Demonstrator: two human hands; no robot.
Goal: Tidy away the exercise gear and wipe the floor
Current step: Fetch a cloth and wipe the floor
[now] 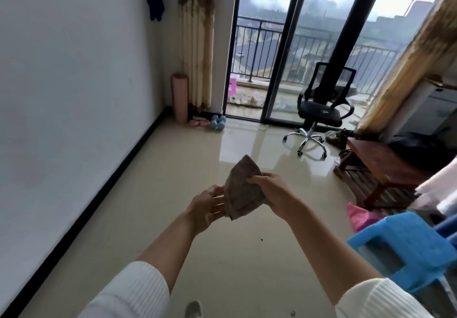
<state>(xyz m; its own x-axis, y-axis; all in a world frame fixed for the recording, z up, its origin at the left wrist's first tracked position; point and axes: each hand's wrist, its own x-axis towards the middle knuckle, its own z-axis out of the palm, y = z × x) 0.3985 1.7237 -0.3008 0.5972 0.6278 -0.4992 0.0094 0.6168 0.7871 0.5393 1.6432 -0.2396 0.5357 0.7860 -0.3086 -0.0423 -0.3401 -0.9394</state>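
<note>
1. I stand mid-room and hold a brown-grey cloth (243,191) in the air above the middle of the tiled floor (160,218), between both hands.
2. The right hand (269,189) grips the cloth's right edge, fingers curled over the top. The left hand (206,206) lies with its fingers loosely straight, tips against the cloth's lower left edge. Whether they pinch it, I cannot tell.
3. The cloth hangs bunched and partly folded, one corner poking up beyond the right hand, well clear of the floor.
4. The exercise gear looks tidied. A rolled pink yoga mat (180,97) stands upright in the floor's far left corner, with blue dumbbells (217,121) just beside its foot.
5. I judge the step in hand to be readying the cloth for wiping. To do it well, I would fold it into a flat pad with a clean face outward, crouch low, and press with an open palm.
6. Overlapping strokes would work from the left edge by the wall towards the right. They should catch the dark specks (261,239) lying on the floor below the hands.
7. The office chair (321,110) at the far edge and the blue stool (408,243) at the right edge call for wiping round their legs.
</note>
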